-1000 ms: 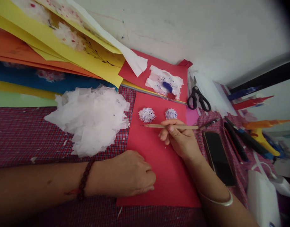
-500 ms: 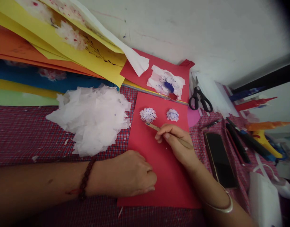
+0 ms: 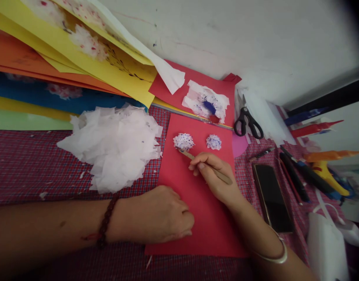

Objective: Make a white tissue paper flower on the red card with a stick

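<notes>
A red paper sheet [image 3: 197, 210] lies on the checked cloth in front of me. Two small white tissue tufts with blue dots sit near its top: one on the left [image 3: 183, 141], one on the right [image 3: 214, 142]. My right hand [image 3: 214, 173] is closed round a thin wooden stick [image 3: 223, 177], whose tip touches the lower edge of the left tuft. My left hand [image 3: 164, 214] rests curled in a loose fist on the sheet's lower left edge, pinning it down; nothing shows in its fingers.
A heap of white tissue pieces [image 3: 112, 144] lies left of the sheet. Coloured paper sheets [image 3: 65, 62] are stacked at the back left. Black scissors [image 3: 247, 121], a phone [image 3: 271, 197], pens and a glue gun [image 3: 328, 171] lie to the right. A stained tissue [image 3: 205, 101] sits behind.
My right hand turned the stick from level to slanted and moved its tip up-left to the left tuft. My left hand stayed put.
</notes>
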A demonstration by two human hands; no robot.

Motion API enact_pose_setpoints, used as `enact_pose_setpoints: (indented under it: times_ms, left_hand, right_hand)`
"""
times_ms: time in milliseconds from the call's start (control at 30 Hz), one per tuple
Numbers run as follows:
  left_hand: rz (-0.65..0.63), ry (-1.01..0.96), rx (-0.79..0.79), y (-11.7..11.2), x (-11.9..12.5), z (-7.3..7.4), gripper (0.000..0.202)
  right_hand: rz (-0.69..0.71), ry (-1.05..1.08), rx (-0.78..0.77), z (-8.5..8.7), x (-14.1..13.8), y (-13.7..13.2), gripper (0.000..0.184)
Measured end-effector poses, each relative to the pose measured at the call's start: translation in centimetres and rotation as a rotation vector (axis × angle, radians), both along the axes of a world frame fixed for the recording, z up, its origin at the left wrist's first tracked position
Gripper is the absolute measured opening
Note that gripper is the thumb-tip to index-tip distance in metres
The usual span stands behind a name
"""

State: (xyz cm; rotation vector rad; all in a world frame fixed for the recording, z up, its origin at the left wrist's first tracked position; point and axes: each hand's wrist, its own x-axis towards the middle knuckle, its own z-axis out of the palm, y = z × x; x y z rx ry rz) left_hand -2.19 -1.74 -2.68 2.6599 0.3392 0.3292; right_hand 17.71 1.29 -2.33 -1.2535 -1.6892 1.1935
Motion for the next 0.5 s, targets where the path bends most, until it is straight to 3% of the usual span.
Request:
enact_pose_setpoints:
  times_ms: [500]
  left_hand:
    - [0.012, -0.023, -0.005, -0.08, -0.06, -0.23, 0.023]
  right_hand:
    - [-0.104, 0.054, -0.109, -0.02, -0.04, -0.13, 0.023]
